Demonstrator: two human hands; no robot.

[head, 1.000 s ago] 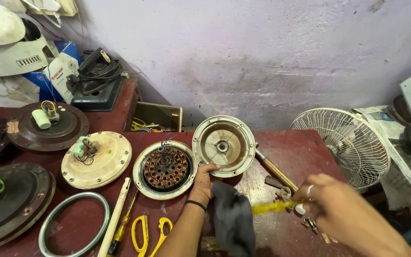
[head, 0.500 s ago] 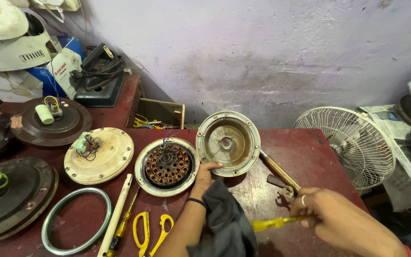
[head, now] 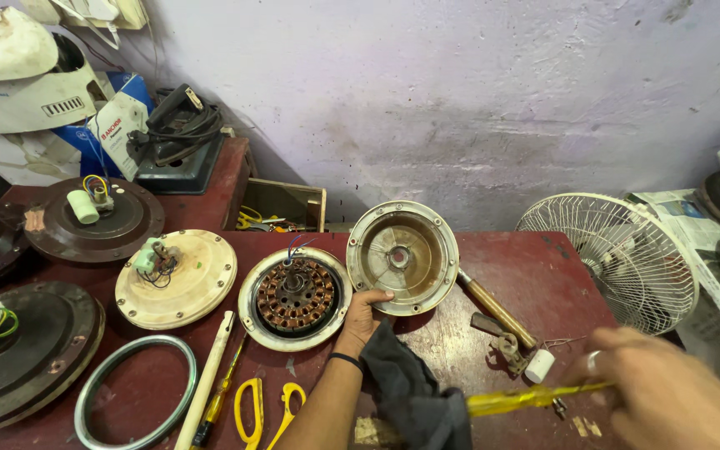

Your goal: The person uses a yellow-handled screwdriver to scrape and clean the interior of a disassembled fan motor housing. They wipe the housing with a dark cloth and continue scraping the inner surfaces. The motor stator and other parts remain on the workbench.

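Your left hand [head: 366, 312] grips rim of one round fan cover [head: 402, 257], tilted on red table [head: 535, 275] beside one copper-wound stator [head: 296, 296]. Your right hand [head: 668, 392] clamps one yellow screwdriver [head: 527, 398]. One yellow scissors [head: 264, 408] nearby.

The left hand [head: 366, 312] reaches forward, forearm stretched up from the lower edge, a dark band on the wrist, fingers [head: 379, 295] curled in a grip. The right hand [head: 668, 387], blurred, is closed at lower right, knuckles up.

Right hand [head: 677, 392] blurred, edge-cropped.
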